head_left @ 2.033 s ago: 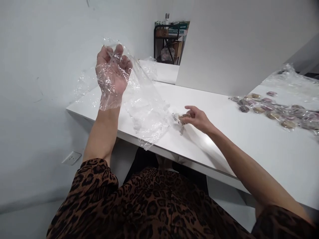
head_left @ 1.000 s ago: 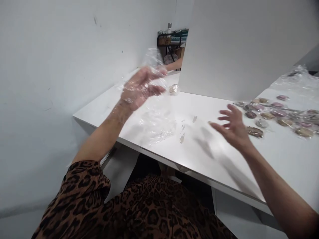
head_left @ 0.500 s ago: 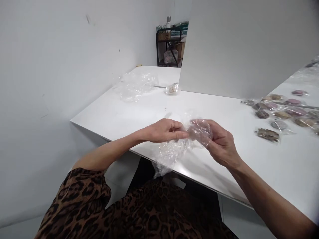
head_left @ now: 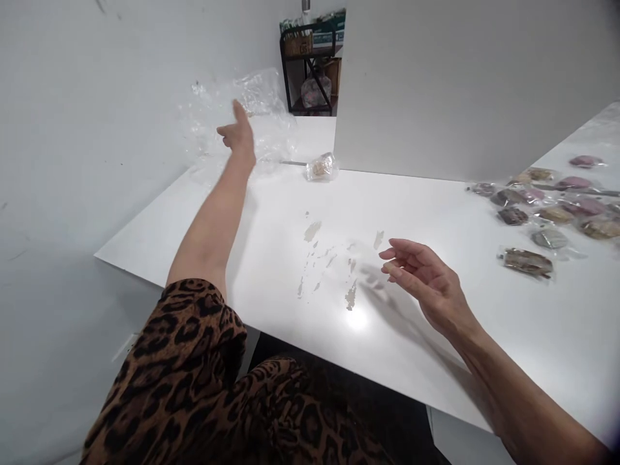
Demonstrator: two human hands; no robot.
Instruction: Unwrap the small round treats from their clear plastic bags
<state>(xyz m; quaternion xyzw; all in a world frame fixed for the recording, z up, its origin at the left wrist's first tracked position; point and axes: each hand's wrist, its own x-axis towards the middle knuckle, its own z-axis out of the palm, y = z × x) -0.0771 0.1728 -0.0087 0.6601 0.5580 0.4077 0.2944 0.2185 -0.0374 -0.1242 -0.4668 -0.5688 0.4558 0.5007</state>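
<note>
My left hand [head_left: 237,137] is stretched out to the far left, its fingers apart, among crumpled clear plastic film [head_left: 271,132]. Some of the film stands up in the air just beyond the fingertips; whether it touches them I cannot tell. Over the middle right of the white table [head_left: 281,258], my right hand [head_left: 426,278] hovers with loosely curved fingers and nothing between them. A small clear-wrapped tan piece [head_left: 321,168] lies to the right of the film.
Several clear-wrapped pieces, pink, brown and tan, lie at the right, the nearest a long brown one [head_left: 527,261]. A tall white panel [head_left: 426,90] stands at the back. Greyish worn marks [head_left: 351,296] show on the tabletop. Behind is a black shelf rack [head_left: 285,77].
My left hand has swung from the table's middle to the far left. The plastic has left the space between my hands, and the film pile looks larger. My right hand is now empty.
</note>
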